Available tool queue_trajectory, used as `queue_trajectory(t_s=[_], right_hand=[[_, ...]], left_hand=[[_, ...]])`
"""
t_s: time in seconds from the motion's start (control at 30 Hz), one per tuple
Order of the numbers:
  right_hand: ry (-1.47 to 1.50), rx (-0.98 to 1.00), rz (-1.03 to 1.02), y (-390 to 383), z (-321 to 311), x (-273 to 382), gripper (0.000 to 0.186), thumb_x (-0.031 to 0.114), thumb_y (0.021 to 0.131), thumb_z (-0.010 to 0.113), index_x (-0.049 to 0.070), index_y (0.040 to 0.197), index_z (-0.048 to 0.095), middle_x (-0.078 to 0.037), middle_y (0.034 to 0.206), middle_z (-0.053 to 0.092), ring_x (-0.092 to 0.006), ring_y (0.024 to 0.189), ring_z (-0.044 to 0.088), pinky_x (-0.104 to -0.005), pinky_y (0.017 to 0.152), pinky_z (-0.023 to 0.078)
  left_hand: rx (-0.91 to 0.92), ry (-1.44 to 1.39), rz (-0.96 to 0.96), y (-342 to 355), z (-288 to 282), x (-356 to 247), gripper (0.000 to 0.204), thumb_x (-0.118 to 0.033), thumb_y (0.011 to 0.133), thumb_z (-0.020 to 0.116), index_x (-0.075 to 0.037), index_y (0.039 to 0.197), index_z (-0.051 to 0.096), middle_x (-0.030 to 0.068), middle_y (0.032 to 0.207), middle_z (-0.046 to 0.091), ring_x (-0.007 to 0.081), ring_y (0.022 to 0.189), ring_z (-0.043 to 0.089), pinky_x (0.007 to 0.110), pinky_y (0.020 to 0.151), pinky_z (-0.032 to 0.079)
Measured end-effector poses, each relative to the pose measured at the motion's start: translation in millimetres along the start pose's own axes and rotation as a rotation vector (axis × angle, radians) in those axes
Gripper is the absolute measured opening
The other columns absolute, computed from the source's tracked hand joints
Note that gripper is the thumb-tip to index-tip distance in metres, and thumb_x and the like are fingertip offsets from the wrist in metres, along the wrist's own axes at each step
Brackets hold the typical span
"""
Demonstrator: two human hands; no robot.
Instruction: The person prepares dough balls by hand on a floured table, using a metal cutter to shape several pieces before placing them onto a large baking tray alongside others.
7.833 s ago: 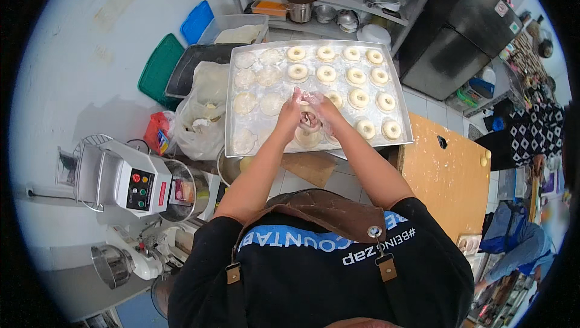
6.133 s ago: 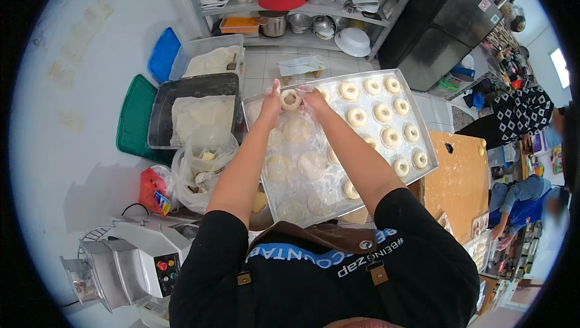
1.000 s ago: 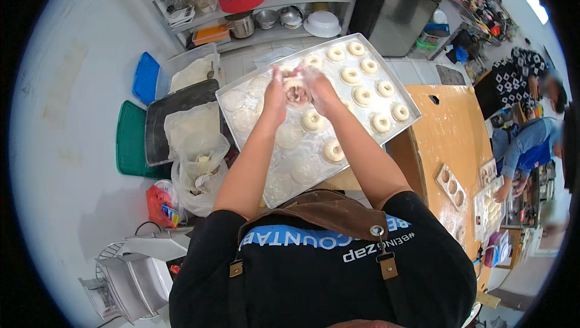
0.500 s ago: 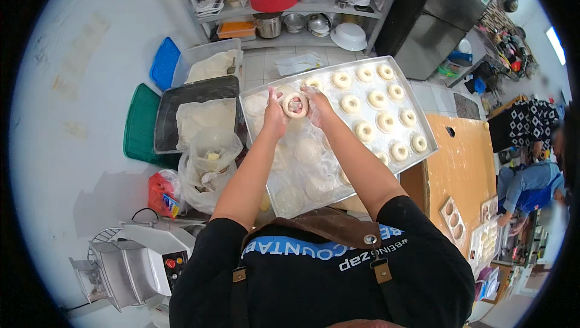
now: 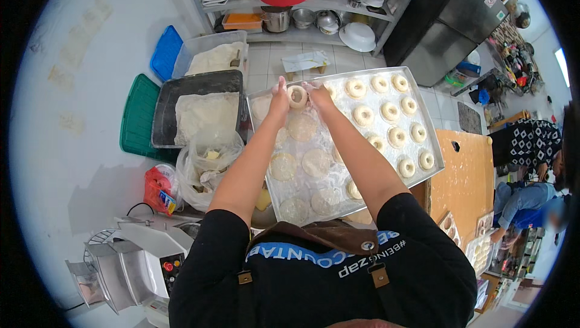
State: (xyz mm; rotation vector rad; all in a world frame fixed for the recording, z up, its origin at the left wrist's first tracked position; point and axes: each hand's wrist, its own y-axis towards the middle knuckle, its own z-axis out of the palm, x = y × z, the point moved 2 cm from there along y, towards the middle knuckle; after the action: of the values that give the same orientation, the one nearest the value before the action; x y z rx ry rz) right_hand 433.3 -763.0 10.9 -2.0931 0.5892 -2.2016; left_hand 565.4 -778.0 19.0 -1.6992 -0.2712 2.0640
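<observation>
A pale ring of dough [image 5: 296, 96] is between my two hands, over the far left part of a large metal baking tray [image 5: 275, 198]. My left hand [image 5: 280, 99] grips its left side and my right hand [image 5: 316, 93] its right side, fingers partly hidden and dusted with flour. Several dough rings [image 5: 389, 112] lie in rows on the right side of the tray. On its left side are several pale round patches [image 5: 301, 127]; I cannot tell if they are flat dough or flour marks.
Left of the tray stand a black tub [image 5: 202, 83] of flour, a clear tub [image 5: 217, 56] and a plastic bag [image 5: 208, 171]. Shelving [image 5: 296, 35] stands ahead. A wooden table [image 5: 462, 174] is at right, where another person [image 5: 522, 204] works by smaller trays.
My view has shifted slightly, so the tray sits a little lower and further right. My hands still hold the dough ring, now close to the tray's far edge.
</observation>
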Motion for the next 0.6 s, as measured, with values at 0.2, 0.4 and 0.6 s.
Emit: queue_trajectory(t_s=[0.2,0.4,0.6], right_hand=[[-0.089,-0.092,-0.001,-7,4,0,0.040,0.028,0.088,0.059,0.001,0.115,0.053,-0.007,0.085,0.060,-0.0126,0.074,0.057,-0.0261,0.062,0.045],[-0.464,-0.139,-0.356,1,-11,-4,0.038,0.006,0.075,0.053,-0.002,0.112,0.056,-0.023,0.105,0.060,-0.0315,0.095,0.060,-0.0364,0.083,0.046],[-1.290,0.001,-0.554,-33,1,20,0.039,0.005,0.074,0.056,0.008,0.113,0.057,-0.022,0.121,0.050,-0.0362,0.111,0.050,-0.0407,0.092,0.043]], left_hand=[[0.027,0.240,0.141,2,-5,2,0.083,-0.068,0.086,0.031,-0.001,0.136,0.030,0.0208,0.137,0.037,0.0308,0.127,0.036,0.041,0.101,0.031],[0.094,0.670,0.395,-3,-6,-15,0.063,-0.051,0.090,0.041,0.000,0.126,0.047,0.0202,0.135,0.041,0.0354,0.126,0.036,0.041,0.104,0.028],[0.027,1.482,0.764,-17,-19,-9,0.037,-0.023,0.080,0.058,-0.013,0.116,0.058,0.0122,0.129,0.047,0.0319,0.126,0.037,0.049,0.103,0.027]])
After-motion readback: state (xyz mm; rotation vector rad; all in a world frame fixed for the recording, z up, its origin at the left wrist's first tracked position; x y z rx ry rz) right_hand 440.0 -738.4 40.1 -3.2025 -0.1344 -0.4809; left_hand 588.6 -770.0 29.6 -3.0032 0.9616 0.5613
